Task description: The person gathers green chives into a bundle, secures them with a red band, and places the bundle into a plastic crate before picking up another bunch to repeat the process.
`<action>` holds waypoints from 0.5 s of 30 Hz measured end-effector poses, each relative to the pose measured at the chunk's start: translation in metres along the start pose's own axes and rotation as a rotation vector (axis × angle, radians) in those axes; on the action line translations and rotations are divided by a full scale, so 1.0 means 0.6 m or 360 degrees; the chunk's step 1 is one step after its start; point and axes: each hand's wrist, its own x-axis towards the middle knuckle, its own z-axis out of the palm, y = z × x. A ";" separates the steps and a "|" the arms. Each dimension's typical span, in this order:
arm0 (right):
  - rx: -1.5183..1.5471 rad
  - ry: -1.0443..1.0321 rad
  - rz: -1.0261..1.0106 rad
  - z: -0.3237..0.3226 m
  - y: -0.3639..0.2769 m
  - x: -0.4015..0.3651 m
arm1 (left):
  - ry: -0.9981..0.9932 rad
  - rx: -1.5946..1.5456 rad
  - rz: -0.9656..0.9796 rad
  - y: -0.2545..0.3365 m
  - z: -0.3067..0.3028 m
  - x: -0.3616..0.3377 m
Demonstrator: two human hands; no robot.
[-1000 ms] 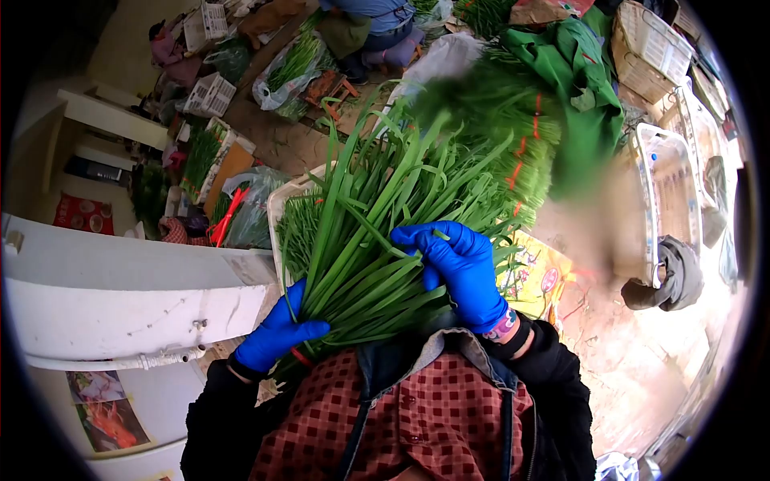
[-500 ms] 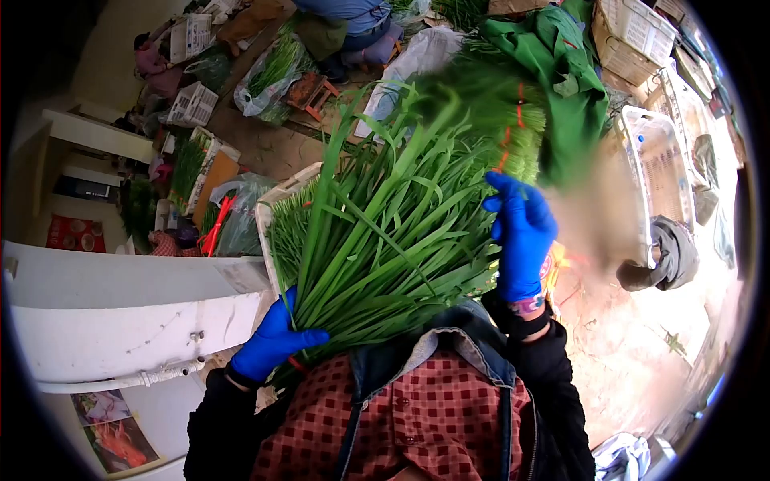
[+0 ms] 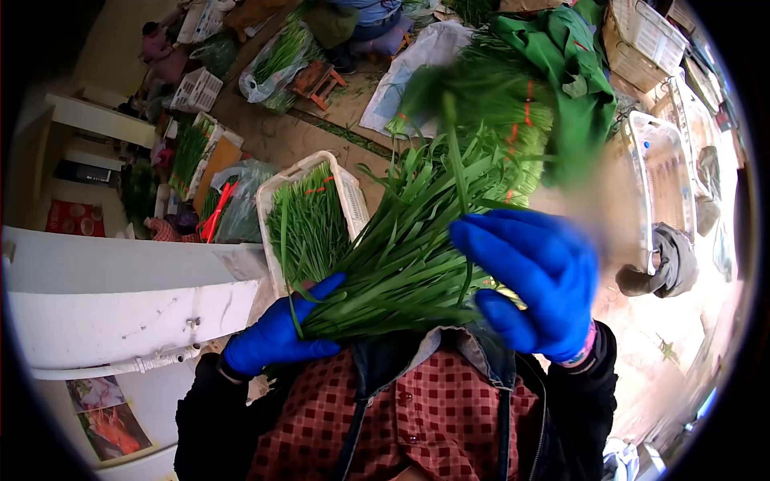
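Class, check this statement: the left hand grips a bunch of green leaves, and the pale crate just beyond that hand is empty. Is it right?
Not quite: the crate is not empty. The head view shows more greens packed inside it. The rest stands: the left hand grips a bunch of green leaves.

Two gloved hands (image 3: 282, 332) (image 3: 539, 282), one held leafy bunch (image 3: 405, 264)

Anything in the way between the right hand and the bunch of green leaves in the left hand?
Nothing visible: the right hand overlaps the bunch in view, though contact is unclear. The crate lies beyond the bunch, not between them.
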 end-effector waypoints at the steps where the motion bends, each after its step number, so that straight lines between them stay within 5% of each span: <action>1: -0.0022 -0.0115 -0.0105 0.023 -0.008 0.021 | -0.0047 0.0023 0.0016 0.000 -0.001 0.003; 7: -0.0245 -0.0551 0.0235 0.158 -0.001 -0.071 | 0.0052 -0.0547 -0.0079 -0.013 0.012 -0.004; 11: -0.0141 -0.0455 0.0286 0.163 0.000 -0.098 | -0.0011 -0.0203 -0.0024 -0.012 0.000 -0.004; 15: 0.0120 -0.0412 0.0335 0.148 0.014 -0.097 | -0.0141 -0.0516 -0.0104 -0.001 -0.010 -0.005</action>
